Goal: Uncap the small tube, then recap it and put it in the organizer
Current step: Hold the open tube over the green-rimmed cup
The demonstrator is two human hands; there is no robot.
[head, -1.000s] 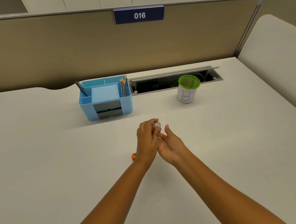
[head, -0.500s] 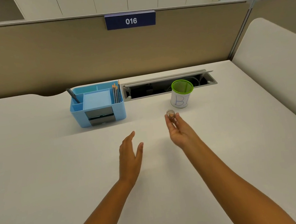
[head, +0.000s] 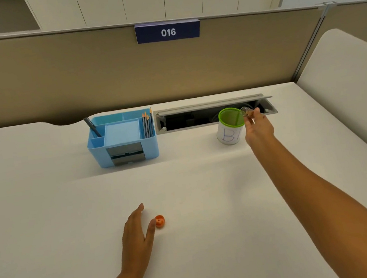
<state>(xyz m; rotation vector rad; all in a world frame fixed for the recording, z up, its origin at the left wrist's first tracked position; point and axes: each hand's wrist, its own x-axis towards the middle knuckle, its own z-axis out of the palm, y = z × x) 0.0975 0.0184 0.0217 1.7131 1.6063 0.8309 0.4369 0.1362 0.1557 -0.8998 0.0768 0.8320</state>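
- Small clear tube (head: 246,111) held tilted at the right rim of the green-rimmed cup (head: 231,125), long axis slanting up and to the left, far end leaning over the cup's mouth; open or capped end not discernible.
- Orange cap (head: 160,221) lying apart on the white desk (head: 48,215), near the front, well away from the tube.
- Handwritten blue "B" on the cup's white side; a further stroke beside it hidden by the hand.
- White "016" on the dark blue sign (head: 168,31) clipped to the partition.
- Right hand (head: 257,129) stretched forward, fingertips pinched on the tube.
- Left hand (head: 137,236) loosely spread, holding nothing, thumb tip just beside the cap; contact not clear.
- Blue organizer (head: 122,137) standing left of the cup, pencils and a pen upright in its compartments.
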